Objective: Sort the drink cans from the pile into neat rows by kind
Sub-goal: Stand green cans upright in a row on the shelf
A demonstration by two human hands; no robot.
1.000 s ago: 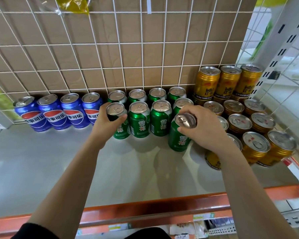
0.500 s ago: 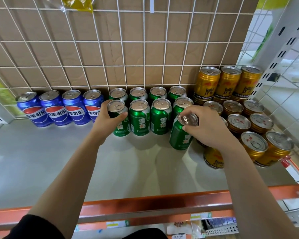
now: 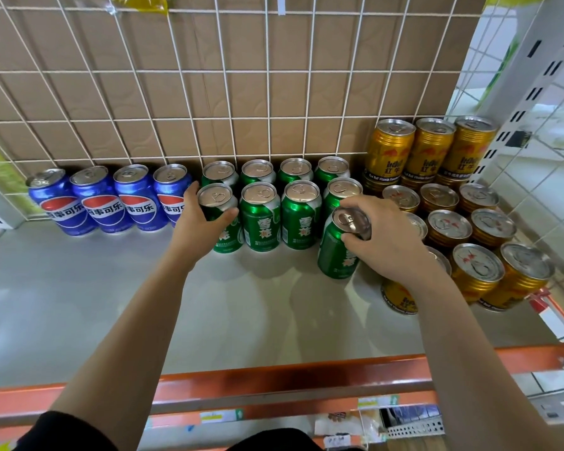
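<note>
Green can [image 3: 334,255] in curled right hand [image 3: 388,239]

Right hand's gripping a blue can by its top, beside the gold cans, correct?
No. The head view shows the right hand gripping a green can by its top, beside the gold cans; the blue cans stand far left.

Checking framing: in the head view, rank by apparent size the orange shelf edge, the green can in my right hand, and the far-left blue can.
1. orange shelf edge, spanning the frame.
2. green can in the right hand and far-left blue can: alike; green is nearer, so unranked.
</note>
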